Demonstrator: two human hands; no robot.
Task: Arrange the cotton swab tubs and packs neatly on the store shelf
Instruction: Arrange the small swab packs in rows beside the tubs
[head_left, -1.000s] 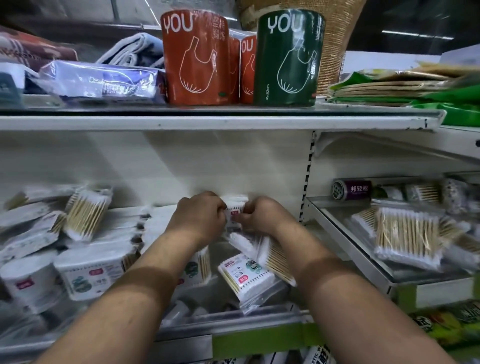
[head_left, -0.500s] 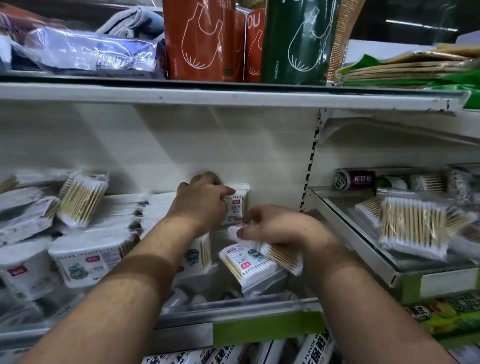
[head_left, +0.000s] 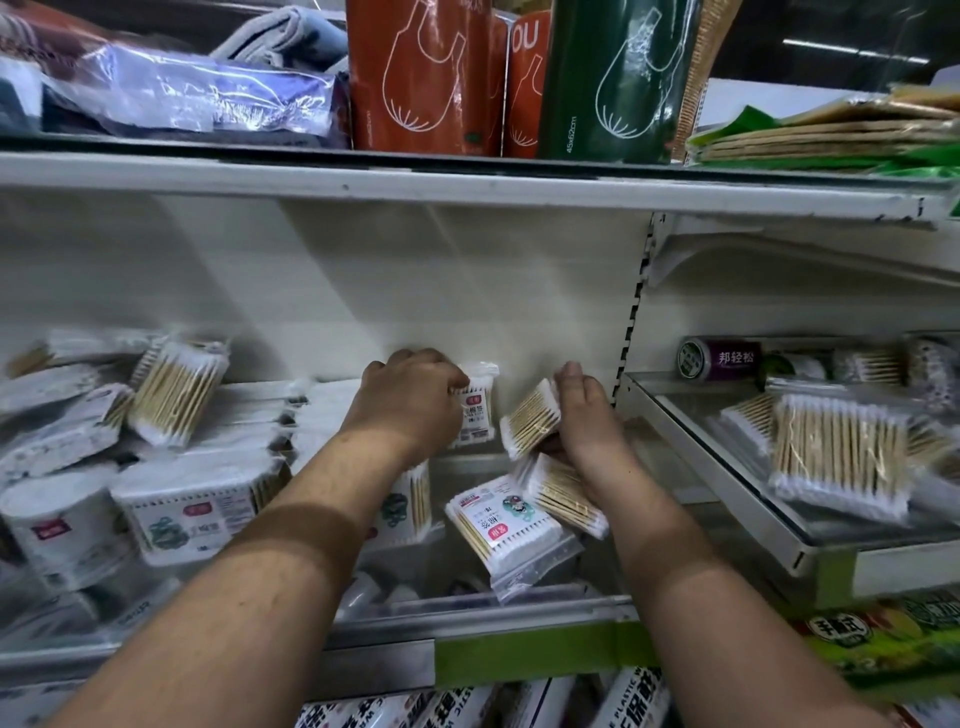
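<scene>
We take the shelf's white back wall (head_left: 363, 291) as our landmark. Our left hand (head_left: 410, 400) presses an upright labelled pack (head_left: 475, 408) against that wall, fingers closed over its top left corner, we judge so that it stands on edge and does not tip while the next one comes in. Our right hand (head_left: 582, 410) holds a second swab pack (head_left: 530, 421) just in front of the wall and just right of the first; the fingers reach around its right side and the pack leans tilted, its wooden sticks facing us, which reads as a pack being turned upright to join the row. Further out from the wall, below both hands, two more packs lie loose: a sticks-up one (head_left: 563, 493) under the right wrist and a label-up one (head_left: 501, 522) beside it, near the shelf's front rail (head_left: 519, 654). They look like the next to be stood up. Left along the wall, tubs (head_left: 62, 525) and packs sit in a jumbled heap, one bundle (head_left: 176, 389) propped at a slant on top. We judge the arranging barely begun: a single pack stands at the wall, and the heap remains unsorted.
</scene>
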